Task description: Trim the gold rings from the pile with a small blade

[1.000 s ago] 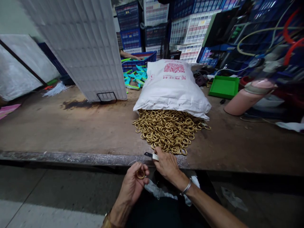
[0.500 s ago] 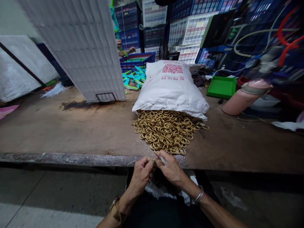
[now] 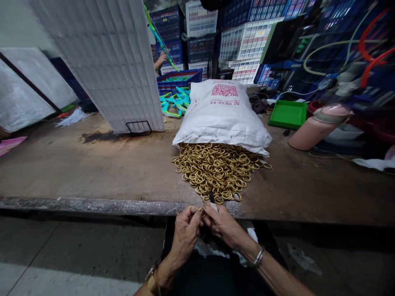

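My left hand [image 3: 186,230] is closed, its thumb and fingertips pinching a small gold ring [image 3: 200,209] of which only a part shows. Against it, fingertips touching or nearly so, my right hand [image 3: 222,224] grips a small tool with a pale body [image 3: 214,206] and a narrow dark tip pointing away from me; its exact kind is unclear. Just beyond both hands a heap of gold rings [image 3: 216,170] spills from the mouth of a white sack [image 3: 222,117] with red print, lying on the brown table [image 3: 123,172].
A tall pale ribbed panel [image 3: 108,65] stands in a black wire holder at the left. To the right are a green tray [image 3: 288,114] and a pink bottle [image 3: 319,127]. Behind the sack, another person's hand [image 3: 161,59] holds a turquoise-and-green bow-like piece [image 3: 162,43] near stacked crates [image 3: 202,47].
My right hand has turned the pale tool, and its dark tip now shows over the rings. Both hands stay close together. The other person has raised the turquoise-and-green piece.
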`<move>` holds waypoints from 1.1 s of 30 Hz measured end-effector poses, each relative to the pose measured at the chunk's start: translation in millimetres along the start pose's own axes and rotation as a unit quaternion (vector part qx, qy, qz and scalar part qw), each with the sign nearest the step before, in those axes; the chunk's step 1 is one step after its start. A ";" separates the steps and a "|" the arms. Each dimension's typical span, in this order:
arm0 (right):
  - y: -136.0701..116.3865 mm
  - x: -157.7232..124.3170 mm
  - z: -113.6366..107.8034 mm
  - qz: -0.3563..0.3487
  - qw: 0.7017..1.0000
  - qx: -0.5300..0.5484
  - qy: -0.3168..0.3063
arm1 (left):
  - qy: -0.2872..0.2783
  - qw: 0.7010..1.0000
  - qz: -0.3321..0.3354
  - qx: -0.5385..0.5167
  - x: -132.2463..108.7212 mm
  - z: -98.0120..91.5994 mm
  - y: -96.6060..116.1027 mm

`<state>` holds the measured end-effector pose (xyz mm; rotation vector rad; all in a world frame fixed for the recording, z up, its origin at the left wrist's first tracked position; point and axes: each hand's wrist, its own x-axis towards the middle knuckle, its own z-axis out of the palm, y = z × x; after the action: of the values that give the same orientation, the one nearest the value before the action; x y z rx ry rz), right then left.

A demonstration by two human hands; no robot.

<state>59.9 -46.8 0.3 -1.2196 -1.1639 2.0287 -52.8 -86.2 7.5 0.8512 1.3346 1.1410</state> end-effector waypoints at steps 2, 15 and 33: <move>2.3 1.6 -1.0 -0.009 0.999 -0.034 0.018 | -0.034 0.999 -0.032 -0.018 -1.2 -3.2 1.4; -1.2 -0.1 -5.1 -0.144 0.953 -0.248 0.096 | -0.074 0.994 -0.013 -0.075 -7.1 -10.2 -3.8; 3.8 -10.2 -5.6 -0.184 0.821 -0.534 0.079 | -0.033 0.995 0.087 0.025 -14.6 -8.6 -0.3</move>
<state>69.7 -54.1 0.3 -1.3932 -2.3487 0.8749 -59.6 -101.4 10.5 1.0503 1.2584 1.2069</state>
